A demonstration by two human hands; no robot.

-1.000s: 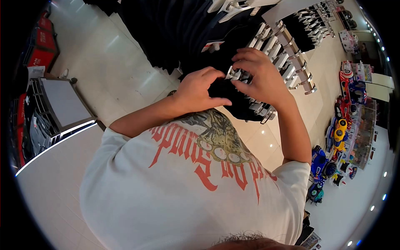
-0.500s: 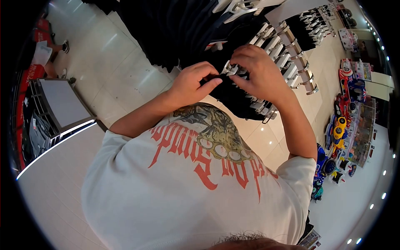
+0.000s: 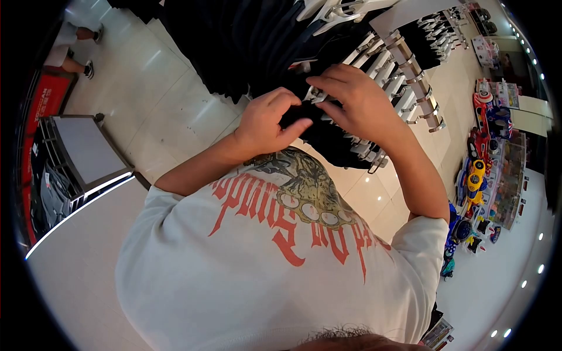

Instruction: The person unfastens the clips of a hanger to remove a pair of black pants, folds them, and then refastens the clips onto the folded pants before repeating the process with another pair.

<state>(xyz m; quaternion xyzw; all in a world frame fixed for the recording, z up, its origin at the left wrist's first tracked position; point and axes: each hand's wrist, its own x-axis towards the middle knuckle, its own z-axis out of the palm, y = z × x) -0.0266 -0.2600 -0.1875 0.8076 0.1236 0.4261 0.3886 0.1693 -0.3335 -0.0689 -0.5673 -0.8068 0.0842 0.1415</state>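
Note:
A black garment (image 3: 325, 137) hangs from a white clip hanger in front of my chest. My right hand (image 3: 357, 102) has thumb and fingers closed around the metal-and-white hanger clip (image 3: 317, 95) at the garment's upper edge. Just left of it, my left hand (image 3: 270, 121) is curled at the same edge, black cloth showing between thumb and forefinger. Its fingertips are partly lost against the dark fabric, but it appears to grip the garment.
White hangers (image 3: 389, 76) line a metal rail (image 3: 414, 73) on the right. Dark clothes (image 3: 228, 41) hang beyond my hands. At left stand a display unit (image 3: 88, 149) and a red panel (image 3: 50, 99); a person's legs (image 3: 73, 63) show behind. Toy cars (image 3: 477, 172) sit far right.
My left thumb has dropped away from the forefinger, widening the gap between them. The right hand has shifted slightly left over the clip. At the far left, the other person's legs have moved.

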